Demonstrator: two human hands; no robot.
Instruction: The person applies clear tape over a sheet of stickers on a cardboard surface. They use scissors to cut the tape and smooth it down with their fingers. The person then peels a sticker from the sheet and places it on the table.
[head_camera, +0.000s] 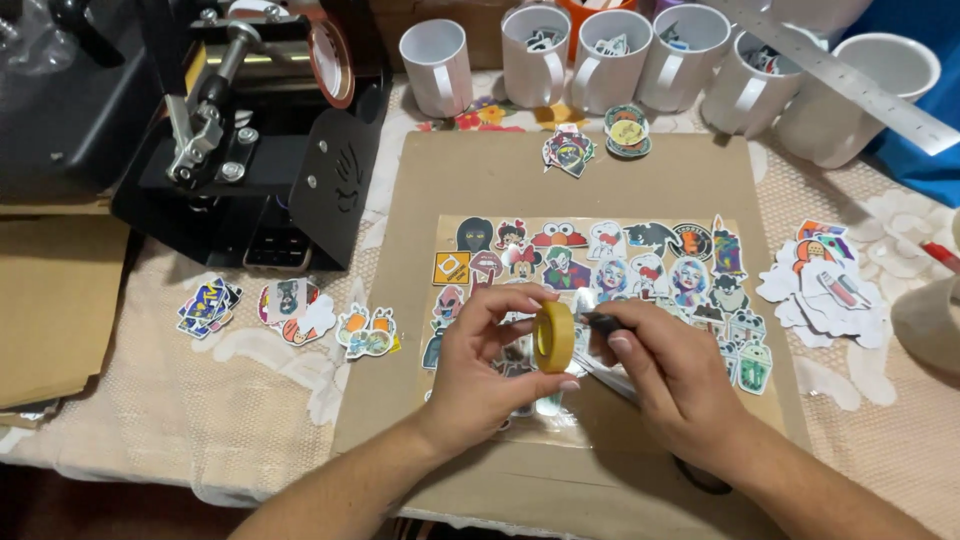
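Two hands over sticker sheet (600, 262), left grip (487, 358) pinching yellow tape roll (553, 337), right grip (668, 375) pinching dark tool (600, 322)

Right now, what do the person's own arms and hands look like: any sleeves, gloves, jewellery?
Both forearms are bare to the bottom of the picture: no sleeves, no gloves. The left hand shows no ring, watch or band. The right hand likewise shows no ring or wrist strap. Fingernails on both hands are short with a pale, light-pink look. No marks or tattoos are visible.
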